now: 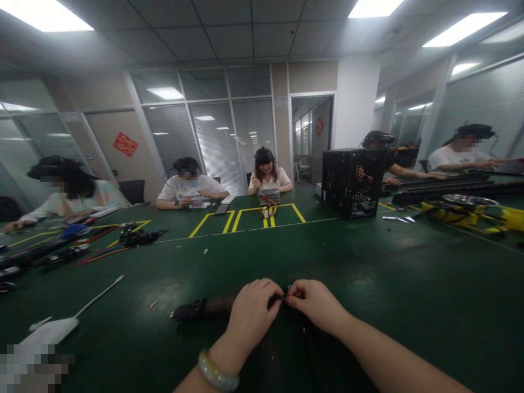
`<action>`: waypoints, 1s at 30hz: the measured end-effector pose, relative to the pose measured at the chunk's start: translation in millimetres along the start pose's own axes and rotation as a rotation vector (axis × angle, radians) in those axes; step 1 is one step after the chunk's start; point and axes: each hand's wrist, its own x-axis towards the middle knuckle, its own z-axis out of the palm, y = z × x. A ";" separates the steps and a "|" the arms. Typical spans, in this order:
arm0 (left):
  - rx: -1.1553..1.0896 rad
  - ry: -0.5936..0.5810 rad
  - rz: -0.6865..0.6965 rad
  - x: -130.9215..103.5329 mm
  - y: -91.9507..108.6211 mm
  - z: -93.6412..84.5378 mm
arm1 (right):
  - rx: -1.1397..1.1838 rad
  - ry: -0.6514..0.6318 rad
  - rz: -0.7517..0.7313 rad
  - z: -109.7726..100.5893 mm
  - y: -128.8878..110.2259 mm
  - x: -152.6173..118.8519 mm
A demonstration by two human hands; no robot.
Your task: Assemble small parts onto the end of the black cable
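Observation:
A dark, roughly cylindrical thing (200, 309) lies on the green table in front of me, with small metallic points at its left tip. Its right part passes out of sight under my left hand (254, 307), whose fingers are curled over it. From the right, my right hand (317, 305) reaches in with thumb and forefinger pinched together. The fingertips of both hands meet around a small dark part (283, 298), too small and covered to name. Below the hands a long dark shape (286, 349) runs towards me, too dim to identify.
A white thing with a thin rod (53, 329) lies at left, near a small pale scrap (153, 305). Dark cabled parts (135, 234) are at far left. A black computer case (347, 183) stands at back right; a yellow-black bundle (450, 215) lies farther right. Several people sit around.

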 end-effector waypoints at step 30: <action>-0.004 -0.032 0.020 1.2 -0.7 -0.5 | -0.030 0.008 0.014 0.7 -4.6 -1.3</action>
